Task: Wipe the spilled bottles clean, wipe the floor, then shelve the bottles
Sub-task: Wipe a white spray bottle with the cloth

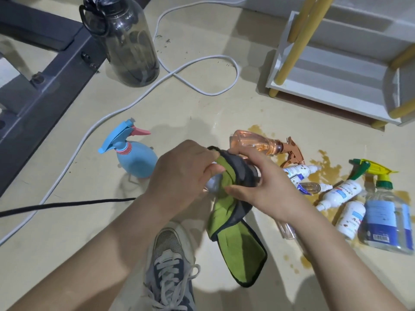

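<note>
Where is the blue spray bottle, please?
In the head view, the blue spray bottle stands upright on the floor, just left of the left hand, beside the white cable.

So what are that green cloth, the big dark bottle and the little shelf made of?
Cloth: soft fabric, green with dark grey backing, probably microfibre; it folds and drapes limply. Big dark bottle: smoky see-through plastic, glossy with highlights. Shelf: smooth matte white boards on yellow round posts, maybe painted wood or laminate; can't tell which.

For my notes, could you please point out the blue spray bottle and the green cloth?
blue spray bottle [138, 161]: head view, on its round body.
green cloth [242, 250]: head view, on its hanging end.
</note>
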A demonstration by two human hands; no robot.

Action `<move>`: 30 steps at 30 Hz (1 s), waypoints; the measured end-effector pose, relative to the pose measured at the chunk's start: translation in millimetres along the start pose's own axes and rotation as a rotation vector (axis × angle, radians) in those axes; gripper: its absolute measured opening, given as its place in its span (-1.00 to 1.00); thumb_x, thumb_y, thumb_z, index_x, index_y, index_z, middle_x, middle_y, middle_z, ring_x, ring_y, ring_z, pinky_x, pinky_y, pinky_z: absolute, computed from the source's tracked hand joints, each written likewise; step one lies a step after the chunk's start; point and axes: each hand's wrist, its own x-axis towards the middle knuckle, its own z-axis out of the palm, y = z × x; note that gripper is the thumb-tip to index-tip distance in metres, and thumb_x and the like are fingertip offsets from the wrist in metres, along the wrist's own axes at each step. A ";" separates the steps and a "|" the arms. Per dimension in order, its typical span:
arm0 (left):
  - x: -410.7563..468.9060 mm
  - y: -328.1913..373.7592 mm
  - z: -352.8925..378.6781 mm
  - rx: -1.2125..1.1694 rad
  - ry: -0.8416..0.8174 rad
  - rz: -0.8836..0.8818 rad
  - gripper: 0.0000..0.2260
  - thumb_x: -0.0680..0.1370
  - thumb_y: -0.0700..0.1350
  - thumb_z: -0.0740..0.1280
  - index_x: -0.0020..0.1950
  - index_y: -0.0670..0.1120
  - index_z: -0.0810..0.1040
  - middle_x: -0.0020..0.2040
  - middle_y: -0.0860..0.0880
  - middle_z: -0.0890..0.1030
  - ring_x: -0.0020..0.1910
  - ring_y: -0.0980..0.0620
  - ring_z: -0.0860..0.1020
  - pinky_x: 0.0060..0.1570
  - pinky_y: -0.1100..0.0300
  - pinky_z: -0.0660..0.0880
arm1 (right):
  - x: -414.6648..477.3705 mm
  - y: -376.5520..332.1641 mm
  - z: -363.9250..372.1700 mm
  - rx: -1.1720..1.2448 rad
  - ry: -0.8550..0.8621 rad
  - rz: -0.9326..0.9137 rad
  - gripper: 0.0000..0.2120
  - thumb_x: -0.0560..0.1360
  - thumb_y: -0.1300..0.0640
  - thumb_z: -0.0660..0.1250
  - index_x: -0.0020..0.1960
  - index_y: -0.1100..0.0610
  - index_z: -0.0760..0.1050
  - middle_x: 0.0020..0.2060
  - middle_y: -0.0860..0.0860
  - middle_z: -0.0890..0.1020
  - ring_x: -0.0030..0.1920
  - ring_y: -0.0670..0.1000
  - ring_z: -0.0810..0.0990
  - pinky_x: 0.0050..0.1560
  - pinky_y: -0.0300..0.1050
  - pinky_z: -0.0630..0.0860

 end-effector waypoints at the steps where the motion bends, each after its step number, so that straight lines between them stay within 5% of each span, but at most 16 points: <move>1: 2.5 1.4 -2.2 0.004 0.012 -0.015 -0.75 0.51 0.06 0.28 -0.11 -0.09 0.63 -0.25 0.01 0.57 -0.16 -0.02 0.48 -0.28 0.01 0.50 | -3.7 -1.8 -1.5 0.179 -0.053 0.058 -0.48 0.43 0.23 0.51 0.33 -0.02 0.48 0.11 -0.26 0.60 0.13 -0.30 0.56 0.12 -0.34 0.51; 3: 8.4 8.6 -9.6 -0.056 0.002 -0.070 -0.83 0.42 0.01 0.36 -0.18 -0.08 0.57 -0.19 0.02 0.54 -0.12 0.01 0.45 -0.23 0.01 0.48 | -8.2 0.0 6.2 0.347 0.030 0.082 -0.56 0.48 0.31 0.44 0.28 -0.02 0.53 0.08 -0.30 0.61 0.07 -0.34 0.58 0.08 -0.38 0.51; 7: 26.2 29.5 -27.9 -0.252 -0.177 -0.258 -0.74 0.42 0.02 0.27 0.09 0.08 0.40 0.05 0.12 0.52 0.01 0.06 0.49 -0.03 0.05 0.46 | -5.0 0.8 37.3 0.094 0.372 0.036 -0.65 0.41 0.26 0.46 0.04 -0.14 0.53 -0.09 -0.20 0.62 -0.10 -0.16 0.59 -0.10 -0.30 0.50; 9: 33.6 33.9 -22.7 0.029 -0.369 -0.170 -0.70 0.51 0.20 0.19 0.19 0.12 0.31 0.01 0.08 0.52 -0.03 -0.01 0.53 -0.14 0.06 0.45 | -3.2 2.8 45.8 0.008 0.421 0.043 -0.70 0.38 0.23 0.45 0.04 -0.02 0.52 -0.11 -0.17 0.53 -0.15 -0.12 0.48 -0.18 -0.35 0.40; 11: 29.9 33.4 -12.1 0.346 -0.505 -0.001 -0.64 0.58 0.26 0.07 0.22 0.06 0.32 -0.01 -0.01 0.47 -0.06 -0.08 0.52 -0.26 0.10 0.32 | -3.8 9.1 49.0 -0.013 0.361 0.069 -0.64 0.35 0.20 0.47 0.10 0.02 0.48 -0.04 -0.09 0.46 -0.08 -0.10 0.44 -0.14 -0.28 0.37; 14: 26.2 23.8 -4.3 0.448 -0.583 -0.013 -0.64 0.63 0.22 -0.02 0.21 -0.03 0.25 -0.05 -0.04 0.38 -0.13 -0.12 0.51 -0.32 0.09 0.25 | -7.8 21.5 45.5 -0.055 0.188 0.089 -0.35 0.32 0.14 0.55 0.34 0.01 0.39 0.16 -0.04 0.41 0.15 -0.06 0.41 0.13 -0.17 0.42; 17: 35.9 16.8 -9.3 0.460 -0.574 -0.144 -0.71 0.67 0.14 -0.03 0.04 -0.09 0.21 -0.25 -0.01 0.34 -0.28 -0.10 0.37 -0.29 0.08 0.26 | -8.9 19.0 44.1 0.048 0.049 0.065 -0.30 0.43 0.21 0.47 0.47 0.04 0.23 0.29 0.01 0.44 0.24 -0.10 0.41 0.17 -0.37 0.37; 20: 31.8 19.6 -8.4 0.355 -0.550 -0.238 -0.79 0.67 0.04 0.05 0.00 -0.09 0.22 -0.29 -0.02 0.41 -0.34 -0.03 0.36 -0.28 0.09 0.27 | -2.7 9.4 56.9 0.225 -0.015 -0.061 -0.59 0.52 0.35 0.27 0.28 0.01 0.37 0.13 0.03 0.54 0.18 0.01 0.52 0.19 -0.05 0.51; 23: 9.6 19.0 -8.2 -0.025 -0.531 -0.494 -0.85 0.67 0.02 0.08 0.11 -0.05 0.27 -0.10 0.00 0.50 -0.16 -0.03 0.48 -0.18 0.09 0.37 | 0.5 11.6 68.4 0.178 -0.028 0.018 -0.41 0.55 0.17 0.28 0.49 -0.20 0.21 0.27 -0.15 0.53 0.30 -0.16 0.46 0.30 -0.10 0.44; 26: -11.0 14.8 -13.8 -0.427 -0.657 -0.673 -0.69 0.62 -0.05 0.22 0.34 0.03 0.28 0.12 0.00 0.52 0.04 0.02 0.52 0.04 0.08 0.48 | -2.1 32.3 69.6 -0.181 -0.010 0.023 -0.20 0.37 -0.05 0.37 0.55 -0.12 0.16 0.30 -0.07 0.52 0.31 0.01 0.43 0.19 0.02 0.45; 30: -33.8 30.7 -12.5 -0.205 -0.564 -0.491 -0.60 0.58 0.01 0.29 0.38 0.05 0.27 0.18 0.02 0.52 0.13 -0.01 0.51 0.09 0.10 0.45 | -11.5 63.3 73.6 -0.205 -0.003 0.031 -0.22 0.35 -0.07 0.46 0.50 -0.18 0.23 0.29 -0.07 0.51 0.28 0.10 0.46 0.29 0.04 0.38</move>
